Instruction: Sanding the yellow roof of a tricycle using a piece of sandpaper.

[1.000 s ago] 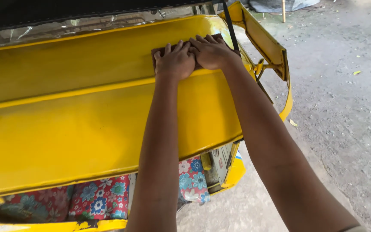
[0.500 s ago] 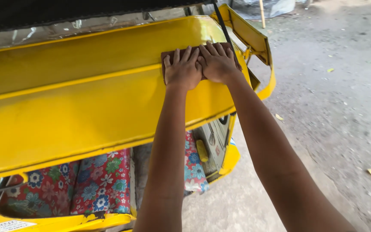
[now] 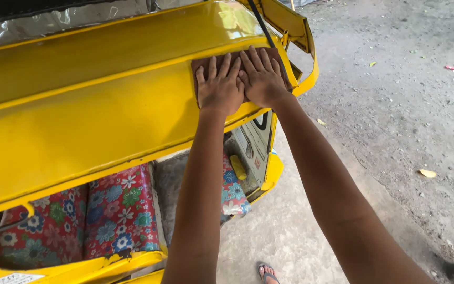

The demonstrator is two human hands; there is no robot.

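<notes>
My left hand (image 3: 219,87) and my right hand (image 3: 259,76) lie flat side by side, fingers spread, on a brown rag (image 3: 202,63) that shows around their edges. The rag is pressed against the glossy yellow roof panel (image 3: 90,121) of a small three-wheeled vehicle, near its right end. Both forearms reach up from the bottom of the view.
Under the roof, seats with red and blue flowered covers (image 3: 116,208) are visible. A yellow door frame (image 3: 271,168) hangs at the vehicle's right side. Grey dirt ground (image 3: 405,115) with scattered leaves lies to the right. A sandalled foot (image 3: 266,272) shows at the bottom.
The view has shifted, so both hands sit lower and farther right on the panel. The brown rag under the palms now shows more clearly.
</notes>
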